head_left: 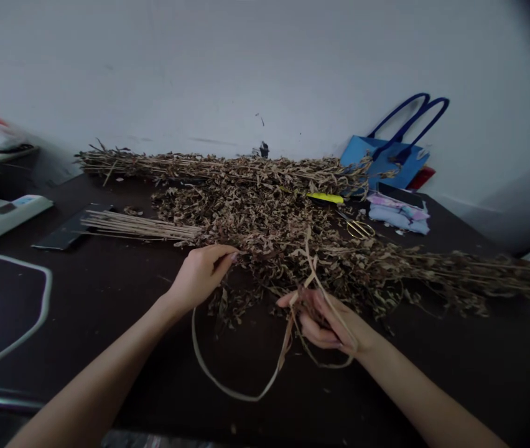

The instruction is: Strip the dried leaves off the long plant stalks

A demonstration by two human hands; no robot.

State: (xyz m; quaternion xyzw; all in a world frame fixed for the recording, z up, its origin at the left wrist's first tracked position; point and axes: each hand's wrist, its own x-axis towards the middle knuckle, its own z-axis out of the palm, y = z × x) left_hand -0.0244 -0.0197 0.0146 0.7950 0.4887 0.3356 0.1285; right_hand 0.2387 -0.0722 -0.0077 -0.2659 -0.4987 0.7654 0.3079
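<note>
My right hand (323, 317) has its fingers curled around a long pale-brown strip of plant fibre (265, 387). One part of the strip rises above the fingers, and another loops past the wrist. The longest loop hangs toward the table's front and goes up behind my left hand (199, 274). Thumb and forefinger of my left hand are pinched together at the edge of the dried leafy stalks (265, 224); what they hold is too small to make out. Bare cut stems (144, 227) of that bundle point left.
A second long dried bundle (190, 165) lies along the wall. Gold-handled scissors (361, 229), a yellow-handled tool (325, 198), a tissue pack (398, 214) and a blue bag (386, 158) are at right. At left are a dark phone (71, 229), a white device (4, 218) and its cable (46, 298).
</note>
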